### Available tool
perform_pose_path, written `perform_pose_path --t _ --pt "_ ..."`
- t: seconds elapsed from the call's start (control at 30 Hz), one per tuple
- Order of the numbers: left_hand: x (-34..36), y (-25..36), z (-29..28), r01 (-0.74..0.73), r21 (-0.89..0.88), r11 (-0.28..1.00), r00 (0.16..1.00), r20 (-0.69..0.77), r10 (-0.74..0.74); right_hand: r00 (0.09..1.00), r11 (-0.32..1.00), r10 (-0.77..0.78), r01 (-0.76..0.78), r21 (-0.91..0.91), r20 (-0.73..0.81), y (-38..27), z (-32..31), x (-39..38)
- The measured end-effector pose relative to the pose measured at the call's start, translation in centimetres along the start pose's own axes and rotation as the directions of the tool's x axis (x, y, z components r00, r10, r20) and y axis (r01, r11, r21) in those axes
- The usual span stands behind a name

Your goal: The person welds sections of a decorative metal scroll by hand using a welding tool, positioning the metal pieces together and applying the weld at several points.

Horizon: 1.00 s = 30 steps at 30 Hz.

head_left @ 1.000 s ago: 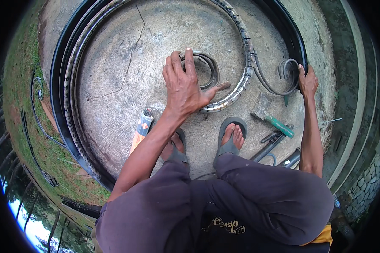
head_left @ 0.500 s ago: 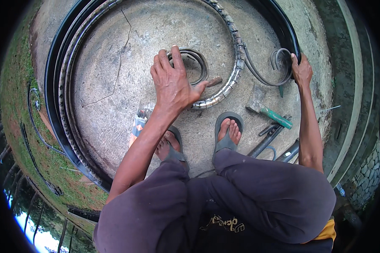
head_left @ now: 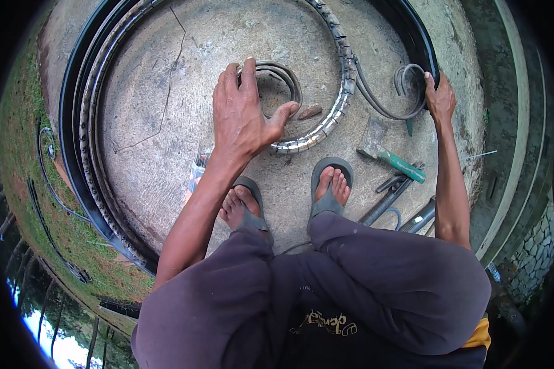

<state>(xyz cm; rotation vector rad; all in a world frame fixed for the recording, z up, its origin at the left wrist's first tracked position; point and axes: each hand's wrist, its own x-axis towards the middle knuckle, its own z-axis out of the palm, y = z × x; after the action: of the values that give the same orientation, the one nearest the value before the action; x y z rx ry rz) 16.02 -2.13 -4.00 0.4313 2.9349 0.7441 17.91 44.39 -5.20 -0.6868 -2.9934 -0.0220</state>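
My left hand (head_left: 243, 111) hovers over or rests on a small coil of flat grey strip (head_left: 297, 92). Its fingers are stretched and apart, with the thumb by the coil's edge; contact is hard to tell. At the right, my right hand (head_left: 441, 98) is closed round the edge of a wide, glossy black band (head_left: 420, 40) bent into a big hoop. A loose curl of thin grey tube (head_left: 381, 113) reaches that hand. Inside the hoop runs a silvery segmented strip (head_left: 346, 74), curving past the small coil. A short brown wooden piece (head_left: 310, 111) lies by my left thumb.
A green-handled hatchet-like tool (head_left: 402, 166) lies right of my feet, near dark tubular tools (head_left: 385, 203). A bent wire (head_left: 177, 61) lies left on the concrete. Beside my left forearm is a small packet (head_left: 197, 172). Grass (head_left: 28, 141) borders the left.
My left hand has moved slightly left and up, its thumb now off the wooden piece. My right hand keeps its hold on the black band.
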Motion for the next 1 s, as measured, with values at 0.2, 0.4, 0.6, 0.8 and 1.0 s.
perform_pose_path --t 0.2,0.4,0.6,0.8,1.0 --pt "1.2 -1.7 -2.2 0.098 -0.377 0.921 0.995 0.006 -0.103 1.000 1.000 -0.020 0.020 0.013 0.009 0.1 0.0 0.0" --pt "1.2 -4.1 -2.0 0.206 -0.572 0.794 0.978 0.096 -0.184 1.000 1.000 -0.016 0.016 0.010 0.025 0.0 0.0 0.0" --pt "1.4 -5.7 -1.2 0.175 -0.740 0.649 0.984 0.122 -0.127 1.000 1.000 -0.003 0.003 -0.017 0.017 0.6 0.4 -0.2" --pt "2.4 -6.2 -1.7 0.190 -0.671 0.717 0.981 0.152 -0.117 1.000 1.000 -0.011 0.011 0.010 -0.002 0.8 0.7 -0.3" --pt "2.8 -6.4 -1.9 0.168 -0.619 0.767 0.985 0.137 -0.106 1.000 0.998 -0.010 0.009 0.063 0.019 0.3 0.6 -0.4"
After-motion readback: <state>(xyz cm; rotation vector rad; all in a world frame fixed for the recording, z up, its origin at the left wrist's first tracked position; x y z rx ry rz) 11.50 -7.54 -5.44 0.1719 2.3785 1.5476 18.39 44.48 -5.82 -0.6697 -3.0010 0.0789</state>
